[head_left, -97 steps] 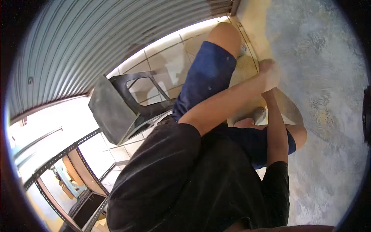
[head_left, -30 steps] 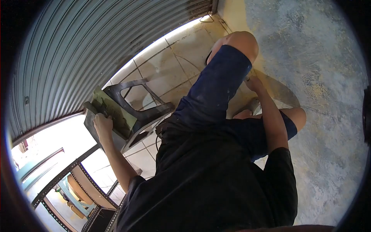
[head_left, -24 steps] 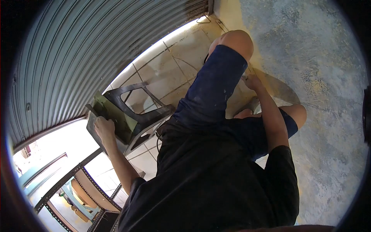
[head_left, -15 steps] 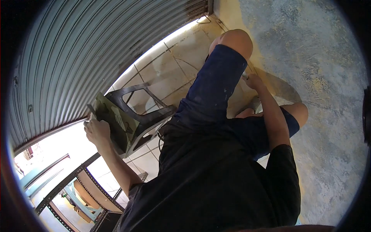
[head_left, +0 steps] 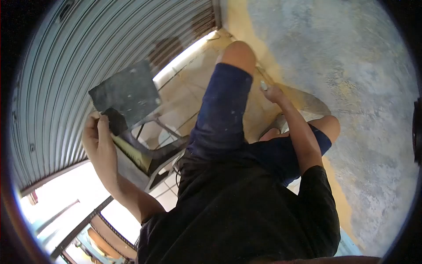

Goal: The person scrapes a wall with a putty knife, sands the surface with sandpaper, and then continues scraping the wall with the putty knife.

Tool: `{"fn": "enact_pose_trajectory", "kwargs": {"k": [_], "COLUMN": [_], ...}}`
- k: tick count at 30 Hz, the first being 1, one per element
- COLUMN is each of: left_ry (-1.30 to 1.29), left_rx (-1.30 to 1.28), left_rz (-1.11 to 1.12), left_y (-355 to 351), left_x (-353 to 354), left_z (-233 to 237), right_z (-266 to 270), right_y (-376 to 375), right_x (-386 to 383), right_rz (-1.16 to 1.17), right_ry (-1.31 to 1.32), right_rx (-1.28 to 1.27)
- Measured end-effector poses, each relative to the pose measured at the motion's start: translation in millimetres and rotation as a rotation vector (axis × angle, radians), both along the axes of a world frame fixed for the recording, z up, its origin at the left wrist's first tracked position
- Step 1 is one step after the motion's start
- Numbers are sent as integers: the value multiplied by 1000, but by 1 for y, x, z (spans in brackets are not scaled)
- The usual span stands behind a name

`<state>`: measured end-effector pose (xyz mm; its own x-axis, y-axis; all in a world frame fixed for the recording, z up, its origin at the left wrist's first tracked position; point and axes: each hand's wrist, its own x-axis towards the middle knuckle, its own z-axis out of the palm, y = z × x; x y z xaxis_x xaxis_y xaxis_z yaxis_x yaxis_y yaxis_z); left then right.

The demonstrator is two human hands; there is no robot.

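My left hand (head_left: pixel 100 136) is raised in front of the shutter, thumb and fingers pinching the lower left corner of a square dark grey sheet (head_left: pixel 132 92) that looks like sandpaper. Light specks dot its face, and a darker piece shows at the pinched corner. Below it, an olive-yellow sheet (head_left: pixel 134 154) rests on a dark plastic frame (head_left: pixel 169 152), like part of a chair or stool. Beside my bent knee, my right hand (head_left: pixel 274 93) is closed around a small tool with a pale, rounded end (head_left: pixel 263 85); the rest of it is hidden in the grip.
A ribbed metal roller shutter (head_left: pixel 57 88) rises at the left, light coming in beneath it. At the right stands a wall (head_left: pixel 334 53) with patchy blue-grey and yellow paint. A perforated metal shelf frame (head_left: pixel 83 226) is at lower left. Tiled floor (head_left: pixel 193 83) lies between.
My left hand has lifted the dark sheet up from the dark frame, against the shutter. My right hand keeps its tool, whose pale end now shows past the knee. The view has shifted slightly.
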<state>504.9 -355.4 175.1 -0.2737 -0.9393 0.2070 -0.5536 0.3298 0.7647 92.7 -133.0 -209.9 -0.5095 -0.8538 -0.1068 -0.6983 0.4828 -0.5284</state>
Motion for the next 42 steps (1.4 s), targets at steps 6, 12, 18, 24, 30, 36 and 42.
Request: {"fn": "enact_pose_trajectory", "kwargs": {"k": [6,12,18,24,30,36,42], "left_ry": [297,141,157,142,337,783,725], "left_rx": [241,141,864,1276,1241,1216,1109], "left_rz": [-320,-543,-603,-419,-239,-342,-572], "left_y": [0,19,97,175,173,196,248], "left_x": [-117,-241,-313,-388,-445,-498,-480], "left_z": [-24,-119,-252,-422,-389,-475,-461], "right_z": [127,197,167,187,145,175,162], "right_y": [-32,44,109,104,123,118,126], "right_x": [-6,-17,-28,3,12,2,-10], "right_rz": [-113,-184,-367,-240,-314,-361,-365], "right_ry": [-187,-420,-213,-313,-275,-309,-274], "right_rx": [208,168,440,466,388,474,527]}}
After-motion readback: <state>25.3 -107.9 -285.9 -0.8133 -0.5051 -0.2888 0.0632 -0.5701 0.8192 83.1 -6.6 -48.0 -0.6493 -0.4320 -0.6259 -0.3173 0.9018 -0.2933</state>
